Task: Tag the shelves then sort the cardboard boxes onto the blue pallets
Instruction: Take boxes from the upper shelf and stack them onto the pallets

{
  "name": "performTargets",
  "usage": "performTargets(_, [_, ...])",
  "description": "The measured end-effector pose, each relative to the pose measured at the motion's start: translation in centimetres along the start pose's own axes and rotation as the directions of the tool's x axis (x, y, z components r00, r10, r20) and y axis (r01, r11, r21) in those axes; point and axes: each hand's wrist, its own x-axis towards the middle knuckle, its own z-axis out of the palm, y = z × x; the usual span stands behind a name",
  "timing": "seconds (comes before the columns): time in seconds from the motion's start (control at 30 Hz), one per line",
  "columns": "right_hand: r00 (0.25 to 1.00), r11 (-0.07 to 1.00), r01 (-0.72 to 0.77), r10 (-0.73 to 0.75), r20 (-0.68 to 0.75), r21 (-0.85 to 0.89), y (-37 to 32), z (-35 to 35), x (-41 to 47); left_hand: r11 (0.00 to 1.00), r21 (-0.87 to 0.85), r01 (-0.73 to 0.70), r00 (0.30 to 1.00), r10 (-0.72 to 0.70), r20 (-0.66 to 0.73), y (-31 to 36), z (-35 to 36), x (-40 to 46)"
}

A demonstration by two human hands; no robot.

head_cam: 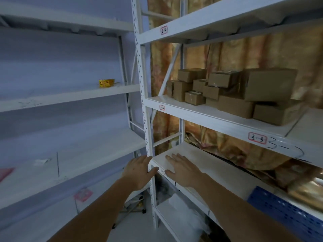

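Note:
Both hands are at the front left corner of a white lower shelf (197, 159) of the right rack. My right hand (181, 169) lies flat on the shelf board, thumb at the front edge beside a small tag (163, 172). My left hand (138, 172) rests against the rack's upright post (146, 119), fingers straight, thumb reaching toward the tag. Red-bordered tags sit on the shelves above: "3-2" (162, 107), "3-3" (257, 138) and one higher (164, 30). Several cardboard boxes (232, 91) are stacked on the shelf above my hands.
A second white rack (70, 96) stands to the left, holding a yellow tape roll (106, 83) and pink tags (83, 194). A blue perforated pallet (286, 210) shows at the lower right. A patterned curtain (218, 55) hangs behind the right rack.

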Motion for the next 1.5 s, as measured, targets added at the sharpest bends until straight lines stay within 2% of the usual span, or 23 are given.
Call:
performTargets(0.3, [0.991, 0.994, 0.11, -0.109, -0.077, 0.006, -1.7, -2.3, 5.6, 0.999, -0.001, 0.039, 0.993, -0.039, -0.11, -2.6, -2.8, 3.1])
performTargets(0.57, [0.987, 0.998, 0.064, -0.063, -0.15, 0.001, -4.2, -5.5, 12.8, 0.999, 0.032, -0.029, 0.982, 0.034, -0.184, -8.0, -6.7, 9.1])
performTargets(0.77, [0.968, 0.999, -0.012, 0.024, -0.248, 0.05, -6.4, -6.1, 18.2, 0.994, 0.023, -0.109, 0.976, 0.111, -0.186, -11.8, -8.2, 13.7])
performTargets(0.87, [0.968, 0.997, -0.054, 0.068, -0.242, 0.062, -7.0, -6.0, 20.4, 0.988, 0.006, -0.151, 0.97, 0.15, -0.189, -12.8, -8.4, 15.6])
performTargets(1.0, [0.958, 0.995, -0.097, 0.102, -0.268, 0.034, -7.0, -6.9, 23.1, 0.984, -0.039, -0.172, 0.967, 0.161, -0.2, -13.8, -9.0, 18.6])
performTargets(1.2, [0.942, 0.991, -0.091, 0.055, -0.332, -0.094, -5.0, -10.2, 27.2, 0.971, -0.073, -0.229, 0.945, 0.204, -0.254, -14.0, -10.4, 24.5])
performTargets(1.5, [0.9, 0.99, -0.136, 0.107, -0.423, -0.039, 0.1, -14.1, 32.9, 0.929, -0.155, -0.336, 0.893, 0.262, -0.366, -12.2, -11.8, 34.1])
